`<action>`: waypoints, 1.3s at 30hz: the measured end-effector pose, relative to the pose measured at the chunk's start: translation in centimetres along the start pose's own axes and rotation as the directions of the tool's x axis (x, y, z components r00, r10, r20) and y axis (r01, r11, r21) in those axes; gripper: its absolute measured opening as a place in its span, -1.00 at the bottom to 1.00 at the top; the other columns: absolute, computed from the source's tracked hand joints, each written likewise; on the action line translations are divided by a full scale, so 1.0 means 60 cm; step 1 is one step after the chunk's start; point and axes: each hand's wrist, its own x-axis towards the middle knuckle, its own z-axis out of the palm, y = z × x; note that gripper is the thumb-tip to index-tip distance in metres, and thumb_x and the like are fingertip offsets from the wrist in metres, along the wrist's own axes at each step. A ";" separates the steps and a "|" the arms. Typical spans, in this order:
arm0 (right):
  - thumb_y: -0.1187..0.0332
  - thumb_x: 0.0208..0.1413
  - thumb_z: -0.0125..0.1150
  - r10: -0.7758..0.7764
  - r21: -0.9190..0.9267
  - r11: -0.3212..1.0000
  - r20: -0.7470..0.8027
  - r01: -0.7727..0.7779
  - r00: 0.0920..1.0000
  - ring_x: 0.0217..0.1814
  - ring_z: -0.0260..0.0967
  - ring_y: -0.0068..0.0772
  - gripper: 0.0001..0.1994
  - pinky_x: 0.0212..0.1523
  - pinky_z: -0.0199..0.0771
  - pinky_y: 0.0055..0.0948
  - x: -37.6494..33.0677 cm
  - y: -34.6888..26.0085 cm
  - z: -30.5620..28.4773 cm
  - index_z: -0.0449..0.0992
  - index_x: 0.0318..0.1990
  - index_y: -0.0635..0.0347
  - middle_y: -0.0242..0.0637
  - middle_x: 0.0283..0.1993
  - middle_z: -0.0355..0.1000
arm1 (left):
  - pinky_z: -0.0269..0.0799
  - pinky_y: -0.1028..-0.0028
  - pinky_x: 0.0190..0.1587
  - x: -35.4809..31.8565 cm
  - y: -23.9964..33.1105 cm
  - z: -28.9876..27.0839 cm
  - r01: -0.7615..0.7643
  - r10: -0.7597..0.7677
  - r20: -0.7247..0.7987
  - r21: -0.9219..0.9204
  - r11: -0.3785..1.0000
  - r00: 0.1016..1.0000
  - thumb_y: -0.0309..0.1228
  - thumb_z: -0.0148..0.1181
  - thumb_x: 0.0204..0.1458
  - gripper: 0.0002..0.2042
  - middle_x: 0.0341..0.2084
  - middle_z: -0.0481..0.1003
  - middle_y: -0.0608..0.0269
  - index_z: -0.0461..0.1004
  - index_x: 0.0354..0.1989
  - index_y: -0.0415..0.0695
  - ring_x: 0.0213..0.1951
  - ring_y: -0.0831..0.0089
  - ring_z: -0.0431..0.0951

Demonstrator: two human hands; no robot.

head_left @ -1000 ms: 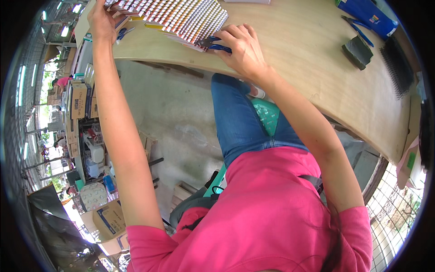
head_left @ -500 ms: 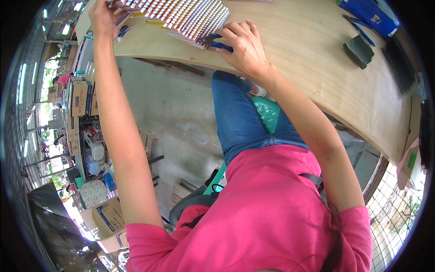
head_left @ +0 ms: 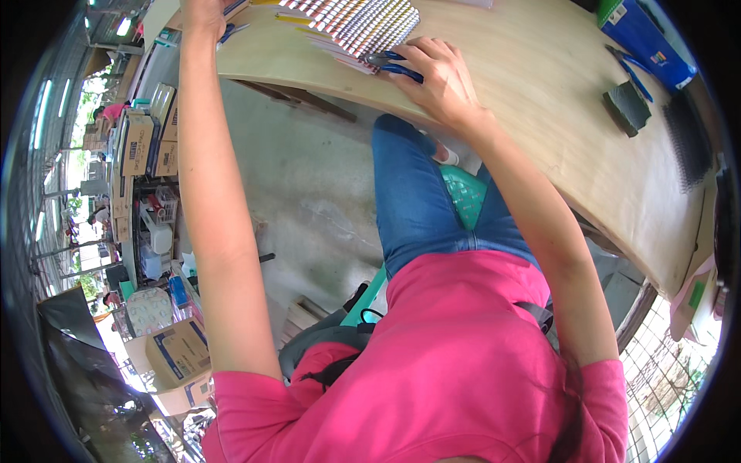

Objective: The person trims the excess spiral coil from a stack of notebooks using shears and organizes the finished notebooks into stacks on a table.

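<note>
At the top edge, a stack of spiral-bound notebooks [head_left: 370,23] lies on the wooden table [head_left: 532,85], with rows of white wire coils facing up. My right hand [head_left: 441,77] is closed around blue-handled pliers [head_left: 404,72]. Their dark jaws touch or nearly touch the coil ends at the stack's near right corner. My left hand [head_left: 202,14] is up at the top edge, left of the stack; its fingers are cut off by the picture.
Blue-handled scissors [head_left: 231,32] lie beside my left wrist. To the right are a dark block [head_left: 627,108], another blue-handled tool [head_left: 633,73], a blue box [head_left: 648,38] and a black bristly mat [head_left: 685,139]. Cardboard boxes [head_left: 179,351] stand at left.
The view has shifted, so the table things sit farther right. The pliers' handles look wider apart, still at the stack's corner. More of my left hand is cut off by the top edge.
</note>
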 end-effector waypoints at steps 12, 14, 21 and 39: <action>0.30 0.02 0.36 0.188 0.254 0.944 0.117 -0.212 0.975 -0.14 0.54 -0.08 -0.63 -0.07 0.57 -0.25 -0.001 -0.003 -0.011 0.55 -0.05 0.31 -0.13 -0.10 0.50 | 0.37 0.65 -0.55 -0.003 -0.007 0.001 -0.035 0.036 0.042 -0.020 0.999 0.998 -0.04 -0.04 0.21 -0.52 -0.40 0.51 0.43 0.46 0.21 0.00 -0.57 0.70 0.39; 0.30 0.00 0.37 0.162 0.256 0.950 0.085 -0.179 0.983 -0.13 0.52 -0.05 -0.63 -0.06 0.54 -0.22 0.000 -0.001 -0.010 0.55 -0.06 0.30 -0.14 -0.10 0.50 | 0.37 0.65 -0.56 -0.003 -0.008 0.004 -0.016 0.016 0.023 -0.029 0.999 1.000 -0.04 -0.04 0.21 -0.52 -0.39 0.51 0.42 0.46 0.21 0.01 -0.57 0.70 0.39; 0.28 -0.08 0.37 0.074 0.040 0.996 0.034 -0.076 0.997 0.05 0.35 -0.17 -0.61 0.21 0.21 -0.04 -0.004 -0.008 -0.009 0.54 -0.05 0.13 -0.27 -0.10 0.44 | 0.43 0.63 -0.53 -0.002 -0.007 0.001 -0.054 0.055 0.026 -0.032 0.998 0.998 -0.04 -0.04 0.20 -0.52 -0.38 0.52 0.38 0.46 0.21 0.00 -0.53 0.63 0.46; 0.28 -0.11 0.42 0.011 -0.029 1.000 -0.042 -0.012 0.999 0.04 0.35 -0.18 -0.58 0.23 0.21 -0.04 -0.003 -0.001 0.004 0.54 -0.02 0.04 -0.31 -0.07 0.45 | 0.49 0.39 -0.47 -0.001 -0.018 0.000 0.048 -0.048 -0.097 0.004 0.999 0.994 0.07 -0.07 0.17 -0.51 -0.48 0.49 0.29 0.50 0.03 -0.03 -0.54 0.45 0.50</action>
